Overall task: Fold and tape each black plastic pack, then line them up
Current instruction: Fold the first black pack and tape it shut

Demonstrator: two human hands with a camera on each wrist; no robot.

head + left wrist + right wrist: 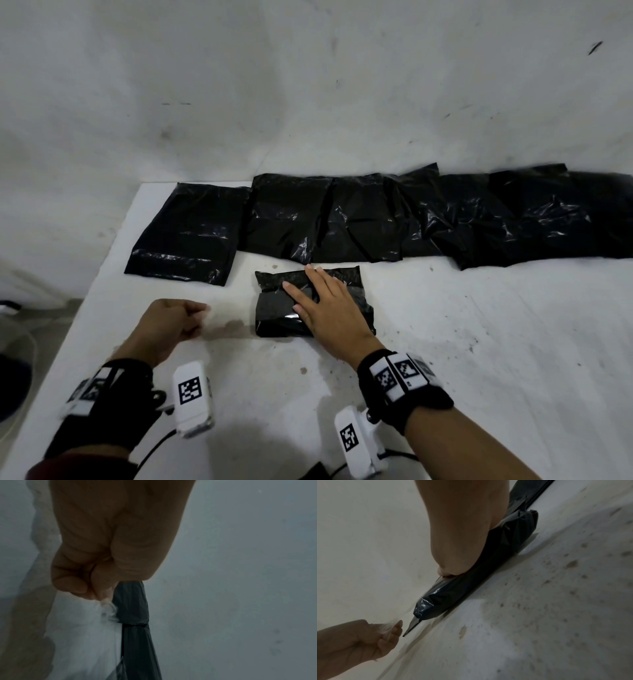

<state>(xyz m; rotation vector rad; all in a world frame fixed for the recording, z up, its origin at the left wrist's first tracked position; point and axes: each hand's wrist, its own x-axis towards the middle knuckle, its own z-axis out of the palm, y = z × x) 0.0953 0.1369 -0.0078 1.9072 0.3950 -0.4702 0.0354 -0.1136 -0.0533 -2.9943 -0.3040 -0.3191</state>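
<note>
A folded black plastic pack [274,320] lies at the middle of the white table [462,342]. My right hand [301,291] presses flat on top of it, fingers straight; the right wrist view shows the palm [453,561] bearing down on the pack [471,588]. To the pack's left, my left hand [197,313] is curled and pinches a crumpled, whitish see-through strip [108,607]. The same strip [388,627] shows in the right wrist view. I cannot tell whether it is tape or a liner. The pack's end [133,608] lies just beyond the left fingers.
Several flat black packs lie in an overlapping row along the table's back edge, from the left one [191,233] to the right one [513,219], against a white wall. The table's left edge [85,301] runs close to my left hand.
</note>
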